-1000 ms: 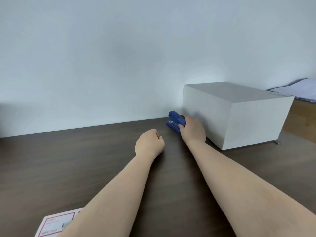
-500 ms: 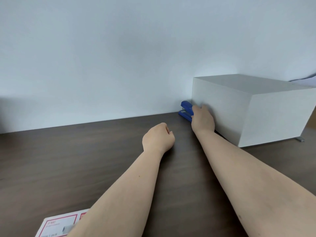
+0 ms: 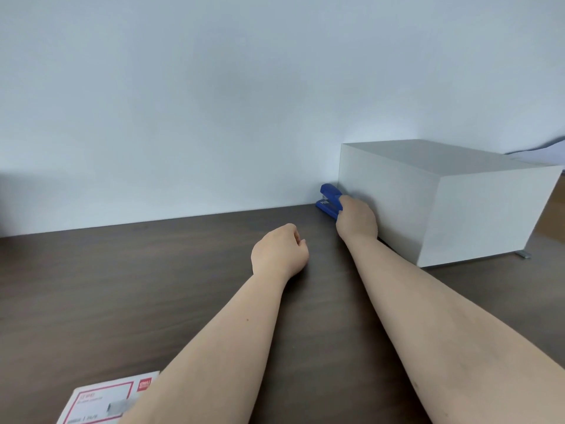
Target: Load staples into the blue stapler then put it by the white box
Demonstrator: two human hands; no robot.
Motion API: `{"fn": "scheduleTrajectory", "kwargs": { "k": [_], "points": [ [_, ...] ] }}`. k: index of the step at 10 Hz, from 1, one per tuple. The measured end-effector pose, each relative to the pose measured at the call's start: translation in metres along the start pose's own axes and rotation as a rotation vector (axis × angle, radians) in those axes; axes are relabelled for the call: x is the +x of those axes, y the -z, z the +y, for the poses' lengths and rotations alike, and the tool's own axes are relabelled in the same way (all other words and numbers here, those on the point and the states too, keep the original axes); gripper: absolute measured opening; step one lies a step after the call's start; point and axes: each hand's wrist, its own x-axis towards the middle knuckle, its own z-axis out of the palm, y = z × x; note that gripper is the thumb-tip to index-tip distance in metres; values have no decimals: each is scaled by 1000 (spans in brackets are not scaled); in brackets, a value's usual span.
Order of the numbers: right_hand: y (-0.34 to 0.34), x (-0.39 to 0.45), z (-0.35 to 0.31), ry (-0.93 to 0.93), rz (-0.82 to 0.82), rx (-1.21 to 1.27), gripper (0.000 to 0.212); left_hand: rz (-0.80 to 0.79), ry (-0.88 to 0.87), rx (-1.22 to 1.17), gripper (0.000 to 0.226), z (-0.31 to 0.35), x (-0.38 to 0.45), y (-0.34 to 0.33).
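The blue stapler [image 3: 329, 199] lies on the dark wooden table [image 3: 153, 270] at the far edge by the wall, right beside the left face of the white box [image 3: 477, 209]. My right hand [image 3: 356, 220] is stretched out and closed around the stapler's near end, which it hides; only the far half shows. My left hand [image 3: 279, 251] rests on the table in a loose fist, to the left of the stapler and nearer to me, with nothing visible in it.
A white and red staple box [image 3: 101, 400] lies at the table's near left edge, partly under my left forearm. A small metal piece [image 3: 523, 254] lies by the white box's right corner. Papers [image 3: 544, 151] show behind the box.
My right hand has pushed the stapler farther back along the white box toward the wall. My left hand has stayed in a fist; the view shifted a little.
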Motion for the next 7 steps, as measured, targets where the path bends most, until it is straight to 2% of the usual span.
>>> {"fn": "scheduleTrajectory", "kwargs": {
  "k": [2,4,5,7],
  "points": [
    [-2,0,0,17,-64,-60,26,-12,-38,-1,14,1,-4,0],
    [2,-4,-5,26,-156,-78,37,-9,-51,9,13,1,-4,0],
    [12,-16,-9,50,-225,-57,36,-30,-71,13,16,3,-12,2],
    [37,-66,-12,127,-229,0,17,-48,-51,-28,19,4,-51,14]
  ]
}}
